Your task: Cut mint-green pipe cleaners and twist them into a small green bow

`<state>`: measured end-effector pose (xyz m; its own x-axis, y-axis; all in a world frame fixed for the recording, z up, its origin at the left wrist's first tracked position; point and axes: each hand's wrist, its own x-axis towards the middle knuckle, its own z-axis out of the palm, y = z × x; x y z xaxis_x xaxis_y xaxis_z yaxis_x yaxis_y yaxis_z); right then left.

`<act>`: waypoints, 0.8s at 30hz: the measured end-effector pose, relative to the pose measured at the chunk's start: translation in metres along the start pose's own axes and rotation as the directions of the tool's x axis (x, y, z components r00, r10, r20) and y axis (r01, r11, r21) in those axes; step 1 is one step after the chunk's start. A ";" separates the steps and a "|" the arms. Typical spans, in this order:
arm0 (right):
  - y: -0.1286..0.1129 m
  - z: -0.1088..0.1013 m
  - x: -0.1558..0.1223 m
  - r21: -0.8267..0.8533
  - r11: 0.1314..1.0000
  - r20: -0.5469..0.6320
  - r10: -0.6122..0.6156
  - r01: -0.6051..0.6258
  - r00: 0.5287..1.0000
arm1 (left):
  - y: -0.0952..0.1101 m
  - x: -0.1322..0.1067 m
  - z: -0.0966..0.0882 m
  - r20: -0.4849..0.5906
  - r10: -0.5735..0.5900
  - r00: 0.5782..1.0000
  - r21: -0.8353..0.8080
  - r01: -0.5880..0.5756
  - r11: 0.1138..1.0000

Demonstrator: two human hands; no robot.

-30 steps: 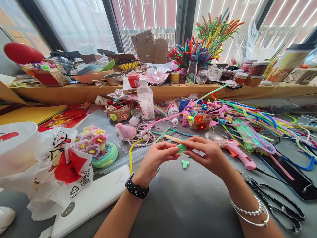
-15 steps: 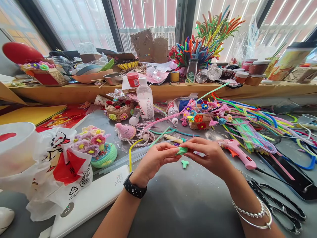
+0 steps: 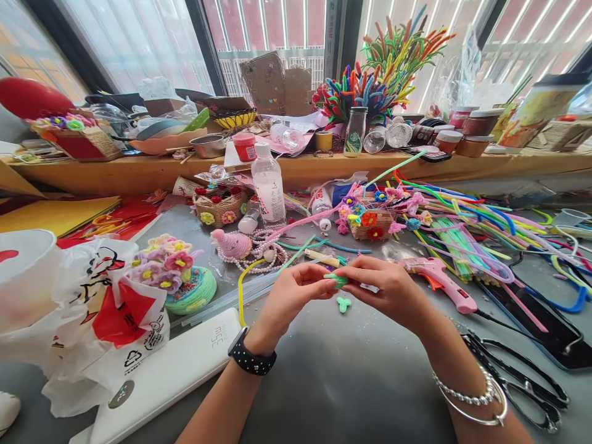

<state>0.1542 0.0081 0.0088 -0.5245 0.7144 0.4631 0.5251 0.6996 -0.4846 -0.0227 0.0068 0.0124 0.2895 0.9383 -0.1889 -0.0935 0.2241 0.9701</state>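
Note:
Between my two hands is a small bent piece of green pipe cleaner [image 3: 339, 281]. The fingers of my left hand [image 3: 298, 293] pinch its left side, while my right hand [image 3: 386, 283] grips it from the right; the fingertips partly cover it. On the grey table just below lies a small green three-lobed pipe-cleaner piece [image 3: 343, 304]. A pink glue gun [image 3: 441, 280] rests to the right of my right hand. Behind my hands is a cream-coloured stick [image 3: 321, 258], with a green pipe cleaner [image 3: 296, 254] slanting beside it.
A white power bank [image 3: 171, 376] and a plastic bag [image 3: 115, 308] lie at left, near a pot of fuzzy flowers [image 3: 192, 290]. Black-handled pliers or scissors [image 3: 518, 382] sit at right, below a phone [image 3: 546, 327]. Pipe cleaners [image 3: 462, 240], a bottle [image 3: 268, 191] and flower baskets [image 3: 222, 206] stand behind.
Both hands stay in nearly the same place, still pinching the green piece. The left fingers have shifted slightly and the piece looks a little turned. The whole view has moved slightly.

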 end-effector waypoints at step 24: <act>-0.003 0.028 0.009 0.151 0.956 -0.071 0.265 -0.253 0.962 | -0.010 0.001 0.004 -0.082 0.121 0.989 -0.144 -0.132 0.981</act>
<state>0.1294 0.0120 -0.0062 -0.3177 0.8734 0.3691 0.5329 0.4865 -0.6924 -0.0174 0.0044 0.0035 0.1973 0.9769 -0.0821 -0.2666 0.1340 0.9544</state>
